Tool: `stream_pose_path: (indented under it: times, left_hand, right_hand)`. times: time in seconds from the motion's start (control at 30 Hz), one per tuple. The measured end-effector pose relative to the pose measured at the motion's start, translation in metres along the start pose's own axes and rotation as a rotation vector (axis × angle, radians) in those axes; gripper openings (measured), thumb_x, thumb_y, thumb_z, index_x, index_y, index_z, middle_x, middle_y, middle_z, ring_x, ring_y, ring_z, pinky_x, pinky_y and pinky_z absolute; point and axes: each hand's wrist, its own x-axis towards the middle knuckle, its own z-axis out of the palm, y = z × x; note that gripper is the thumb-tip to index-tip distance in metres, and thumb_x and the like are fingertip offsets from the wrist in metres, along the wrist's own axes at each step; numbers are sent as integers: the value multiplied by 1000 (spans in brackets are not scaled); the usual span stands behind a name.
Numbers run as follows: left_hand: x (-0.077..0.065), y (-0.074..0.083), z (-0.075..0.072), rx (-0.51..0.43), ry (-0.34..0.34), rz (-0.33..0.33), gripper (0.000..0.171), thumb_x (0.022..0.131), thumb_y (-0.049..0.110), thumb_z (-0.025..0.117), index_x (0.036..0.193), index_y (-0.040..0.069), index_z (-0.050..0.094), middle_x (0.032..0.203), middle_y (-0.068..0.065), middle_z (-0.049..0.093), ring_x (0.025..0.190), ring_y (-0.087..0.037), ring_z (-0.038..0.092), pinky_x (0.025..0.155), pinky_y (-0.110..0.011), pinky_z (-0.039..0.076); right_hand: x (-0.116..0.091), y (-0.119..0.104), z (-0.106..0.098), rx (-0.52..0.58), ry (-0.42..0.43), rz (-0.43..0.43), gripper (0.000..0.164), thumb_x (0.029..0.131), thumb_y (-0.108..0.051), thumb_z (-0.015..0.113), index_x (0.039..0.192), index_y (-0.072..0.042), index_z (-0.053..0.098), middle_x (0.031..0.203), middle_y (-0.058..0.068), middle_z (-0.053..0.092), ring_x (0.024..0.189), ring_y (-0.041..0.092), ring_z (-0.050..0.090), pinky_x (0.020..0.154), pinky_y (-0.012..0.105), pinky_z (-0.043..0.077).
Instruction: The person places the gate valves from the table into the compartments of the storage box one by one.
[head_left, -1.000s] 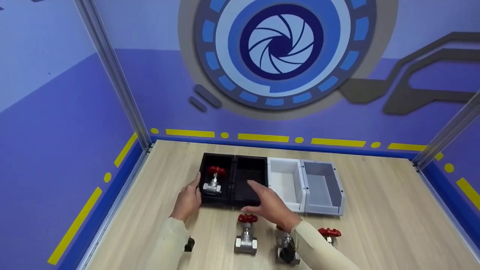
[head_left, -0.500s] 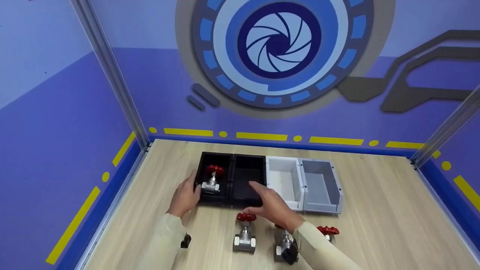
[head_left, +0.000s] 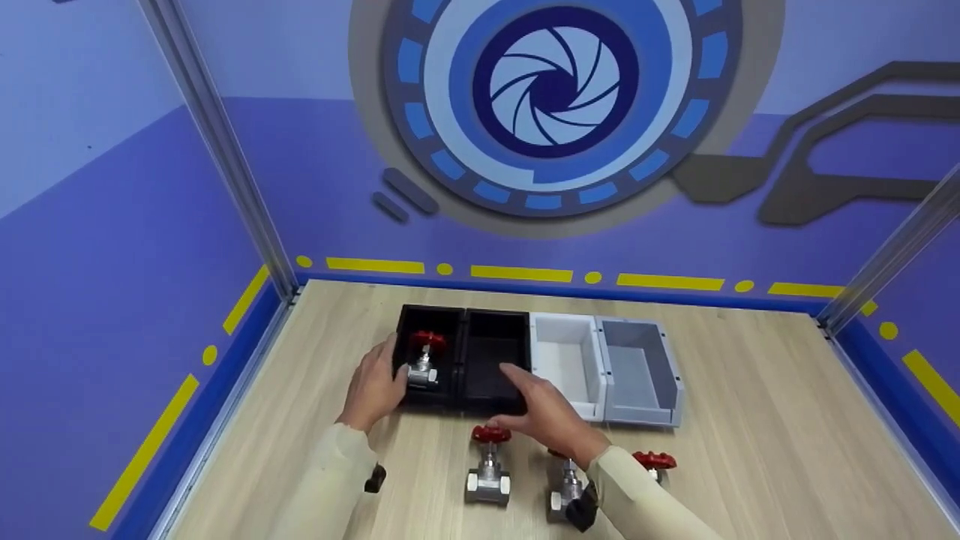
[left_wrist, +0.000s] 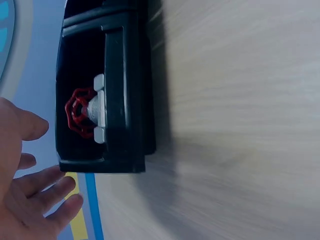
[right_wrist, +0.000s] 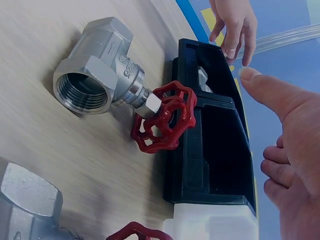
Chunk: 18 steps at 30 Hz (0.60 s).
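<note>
Left black bin [head_left: 427, 403]: contains the first valve [head_left: 423, 375]. Valve body: bright silver metal, with a hexagonal boss at each end. Handwheel [left_wrist: 70, 114]: red, with a scalloped rim. In the head view, the handwheel lies on the far side of the body.

Left hand [head_left: 375, 386]: located at the outer side wall of the left black bin. Grip: spread, fingers apart. Contact between fingertips and wall cannot be determined.

Right hand [head_left: 553, 412]: located over the near right corner of the right black bin [head_left: 496, 349]. Grip: spread, thumb held away from the fingers.

Second valve [head_left: 488, 484]: on the worktop [head_left: 765, 405], in front of the right black bin. The right wrist view shows a silver tee-shaped body with raised markings, an internally threaded port [right_wrist: 82, 102], a stepped neck, a hexagonal nut and a red spoked handwheel.

Third valve [head_left: 556, 504] and fourth valve [head_left: 655, 460]: positioned to the right of the second, each partly hidden by the right arm.

White bin [head_left: 566, 360] and grey bin [head_left: 634, 367]: continue the row of bins to the right.
</note>
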Motion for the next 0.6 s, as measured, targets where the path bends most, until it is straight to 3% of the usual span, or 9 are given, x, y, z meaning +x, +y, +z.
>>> stream_pose_path:
  times: [0.23, 0.6]
  left_hand:
    - [4, 11, 3, 14, 59, 34, 55, 92, 16, 62, 141, -2, 45, 139, -24, 51, 128, -41, 48, 104, -52, 41]
    - [6, 33, 11, -60, -45, 37, 56, 93, 16, 60, 143, -3, 43, 145, -23, 44, 134, -36, 44, 108, -49, 39]
  right_hand:
    - [-4, 1, -2, 4, 0, 9, 90, 79, -50, 74, 148, -4, 38, 150, 16, 43, 137, 30, 44, 109, 46, 39]
    - [-8, 3, -3, 14, 10, 24, 88, 79, -42, 77, 149, -6, 36, 151, 13, 42, 137, 29, 43, 111, 45, 38]
